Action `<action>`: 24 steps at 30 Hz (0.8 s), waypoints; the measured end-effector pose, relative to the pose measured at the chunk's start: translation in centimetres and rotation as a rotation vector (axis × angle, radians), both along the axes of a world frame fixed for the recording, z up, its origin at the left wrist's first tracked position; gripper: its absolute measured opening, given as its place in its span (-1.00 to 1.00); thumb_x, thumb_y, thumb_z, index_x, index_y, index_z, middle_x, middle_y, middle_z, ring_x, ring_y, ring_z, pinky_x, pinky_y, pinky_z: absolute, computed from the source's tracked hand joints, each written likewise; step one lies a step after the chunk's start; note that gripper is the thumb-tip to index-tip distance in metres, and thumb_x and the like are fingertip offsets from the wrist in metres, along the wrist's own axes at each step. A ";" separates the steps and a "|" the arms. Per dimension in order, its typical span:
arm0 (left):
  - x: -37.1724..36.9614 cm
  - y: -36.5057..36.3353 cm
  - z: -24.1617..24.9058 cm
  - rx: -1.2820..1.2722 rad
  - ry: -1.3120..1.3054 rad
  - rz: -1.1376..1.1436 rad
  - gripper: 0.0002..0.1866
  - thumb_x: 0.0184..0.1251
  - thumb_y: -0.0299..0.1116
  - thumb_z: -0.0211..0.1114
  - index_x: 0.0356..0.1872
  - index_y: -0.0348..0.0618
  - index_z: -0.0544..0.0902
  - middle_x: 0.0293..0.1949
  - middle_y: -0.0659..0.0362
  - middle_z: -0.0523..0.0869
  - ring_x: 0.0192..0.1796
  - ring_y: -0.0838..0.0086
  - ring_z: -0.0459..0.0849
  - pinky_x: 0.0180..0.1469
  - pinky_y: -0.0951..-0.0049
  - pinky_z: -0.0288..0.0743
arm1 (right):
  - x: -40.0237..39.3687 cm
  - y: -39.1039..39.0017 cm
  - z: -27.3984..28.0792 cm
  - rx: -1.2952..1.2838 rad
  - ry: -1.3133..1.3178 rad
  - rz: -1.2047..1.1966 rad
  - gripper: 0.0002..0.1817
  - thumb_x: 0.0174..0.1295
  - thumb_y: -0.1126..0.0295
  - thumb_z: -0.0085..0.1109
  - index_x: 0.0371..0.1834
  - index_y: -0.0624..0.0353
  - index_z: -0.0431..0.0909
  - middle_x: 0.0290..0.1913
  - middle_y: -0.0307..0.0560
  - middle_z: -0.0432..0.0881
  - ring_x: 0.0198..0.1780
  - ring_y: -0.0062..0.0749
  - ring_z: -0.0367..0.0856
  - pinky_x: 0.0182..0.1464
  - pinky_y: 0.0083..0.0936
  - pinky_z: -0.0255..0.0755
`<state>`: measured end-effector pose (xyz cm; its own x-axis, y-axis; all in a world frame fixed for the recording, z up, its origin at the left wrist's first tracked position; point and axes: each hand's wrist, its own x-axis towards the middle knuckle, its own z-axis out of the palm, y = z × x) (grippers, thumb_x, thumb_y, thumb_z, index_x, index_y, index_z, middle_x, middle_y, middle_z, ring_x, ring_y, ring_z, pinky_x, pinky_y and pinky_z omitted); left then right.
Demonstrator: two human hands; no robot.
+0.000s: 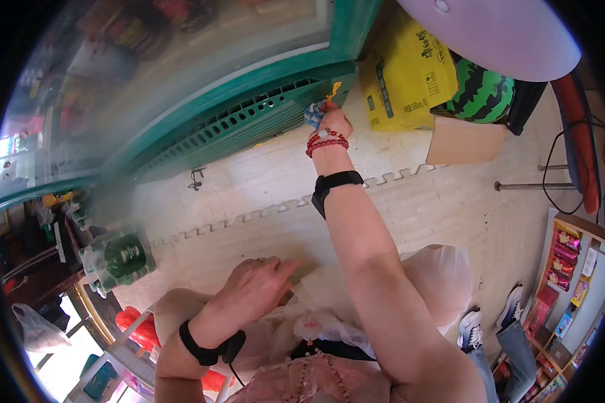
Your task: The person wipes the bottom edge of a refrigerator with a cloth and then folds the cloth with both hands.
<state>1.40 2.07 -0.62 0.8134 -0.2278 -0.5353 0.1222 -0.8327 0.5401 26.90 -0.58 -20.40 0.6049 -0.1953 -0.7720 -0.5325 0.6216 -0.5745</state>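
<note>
My right hand [336, 125], with red bead bracelets at its wrist, reaches far forward to the foot of a green-framed glass cabinet [346, 33]. Its fingers are closed on a crumpled blue-and-white checked cloth [313, 114], held against the slatted green lower panel [249, 111]. A small yellow piece [335, 90] shows just beyond the fingers. Over my lap, my left hand [259, 283] hangs with its fingers loosely spread and nothing in them. Both wrists wear black straps.
A yellow carton [410, 80] and a watermelon-patterned ball [480, 94] stand right of the cabinet. Green bottles [124, 258] sit at the left on the pale mat floor [249, 221]. A snack shelf [571, 282] and another person's shoes [472, 329] are at the right.
</note>
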 end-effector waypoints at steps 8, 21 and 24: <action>-0.4 0.1 0.2 0.003 0.007 0.034 -0.65 0.07 -0.38 0.20 -0.06 -0.14 0.47 -0.36 0.02 0.58 -0.30 0.12 0.58 -0.25 0.26 0.48 | 0.9 -1.2 2.1 0.172 0.194 0.020 -0.79 0.21 0.42 -0.12 -0.41 0.32 0.50 -0.48 -0.02 0.59 -0.54 -0.33 0.57 -0.50 -0.49 0.48; 0.1 -0.1 0.1 -0.001 -0.043 -0.006 -0.64 0.06 -0.39 0.20 -0.06 -0.16 0.47 -0.37 0.01 0.58 -0.30 0.12 0.59 -0.26 0.25 0.49 | 1.0 -0.6 1.9 0.122 0.159 0.013 -0.84 0.12 0.52 -0.06 -0.51 0.38 0.49 -0.51 0.05 0.57 -0.59 -0.26 0.56 -0.52 -0.42 0.51; 0.3 -0.1 0.2 0.012 -0.006 0.023 -0.64 0.06 -0.39 0.20 -0.05 -0.16 0.47 -0.37 0.01 0.58 -0.30 0.12 0.59 -0.25 0.26 0.48 | 1.5 -0.8 -1.4 0.179 0.123 0.062 -0.84 0.11 0.54 -0.03 -0.52 0.37 0.52 -0.49 0.02 0.58 -0.53 -0.31 0.56 -0.50 -0.46 0.50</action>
